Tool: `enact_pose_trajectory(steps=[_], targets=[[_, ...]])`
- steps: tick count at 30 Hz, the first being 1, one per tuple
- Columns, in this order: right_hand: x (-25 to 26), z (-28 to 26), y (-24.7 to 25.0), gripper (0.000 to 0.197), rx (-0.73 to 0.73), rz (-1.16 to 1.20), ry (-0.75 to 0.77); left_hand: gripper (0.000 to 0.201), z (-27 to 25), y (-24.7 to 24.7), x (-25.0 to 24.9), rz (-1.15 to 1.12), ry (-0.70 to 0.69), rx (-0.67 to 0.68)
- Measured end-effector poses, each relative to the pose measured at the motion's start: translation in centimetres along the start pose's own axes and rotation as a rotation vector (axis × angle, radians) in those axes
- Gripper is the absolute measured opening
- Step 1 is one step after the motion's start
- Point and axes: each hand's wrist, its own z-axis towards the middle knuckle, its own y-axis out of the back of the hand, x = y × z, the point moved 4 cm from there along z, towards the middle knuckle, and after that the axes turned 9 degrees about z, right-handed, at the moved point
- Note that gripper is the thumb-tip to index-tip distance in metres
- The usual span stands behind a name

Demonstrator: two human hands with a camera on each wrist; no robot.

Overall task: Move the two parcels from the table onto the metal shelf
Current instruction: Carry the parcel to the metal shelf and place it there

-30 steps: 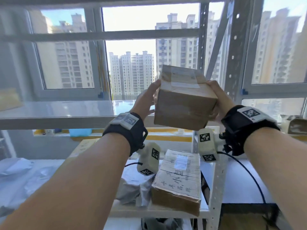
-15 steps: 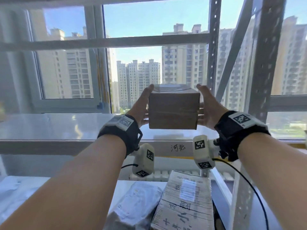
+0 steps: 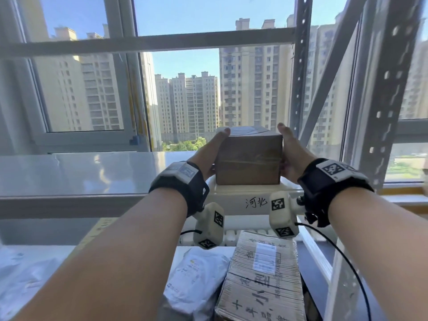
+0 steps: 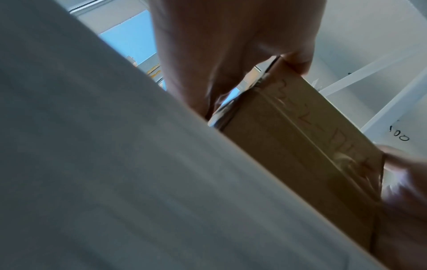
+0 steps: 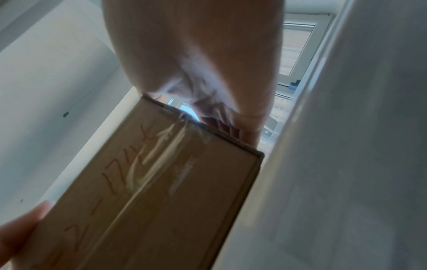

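Cardboard parcel (image 3: 249,158) held between both hands, left hand (image 3: 209,154) and right hand (image 3: 294,156) gripping its sides.

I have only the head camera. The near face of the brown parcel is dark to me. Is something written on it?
Observer: Yes. The right wrist view shows handwritten strokes on the brown parcel, beside a clear tape strip.
Operator: Does the right palm lie flat on its side?
Observer: No. Daylight shows between the right hand and the parcel; its fingers touch further along.
Operator: And the left hand?
Observer: Much the same. The left wrist view shows a gap under the left hand, with its thumb on the parcel's corner.
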Motion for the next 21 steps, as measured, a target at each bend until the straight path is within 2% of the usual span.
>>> enact_pose_trajectory(steps=[4, 14, 15, 17, 18, 21], targets=[[-0.2, 0.2, 0.2, 0.066, -0.043, -0.029, -0.003, 0.039, 0.3, -0.2, -0.2, 0.001, 0.001, -0.021], [0.7, -1.8, 0.7, 0.063, -0.057, -0.163, -0.035, 0.041, -1.2, -0.1, 0.1, 0.056, 0.036, 0.020], [0.8, -2.4, 0.7, 0.063, -0.066, -0.187, -0.030, 0.047, -1.7, 0.1, -0.1, 0.084, 0.035, 0.026], [1.1, -3.3, 0.8, 0.063, -0.100, -0.271, -0.006, 0.082, -2.2, 0.5, -0.2, 0.158, 0.050, 0.025], [1.2, -3.6, 0.8, 0.064, -0.113, -0.304, 0.018, 0.092, -2.4, 0.8, -0.2, 0.177, 0.055, 0.027], [1.6, -5.5, 0.6, 0.074, -0.175, -0.374, 0.055, 0.083, -3.6, 1.6, -0.5, 0.245, 0.054, -0.013]])
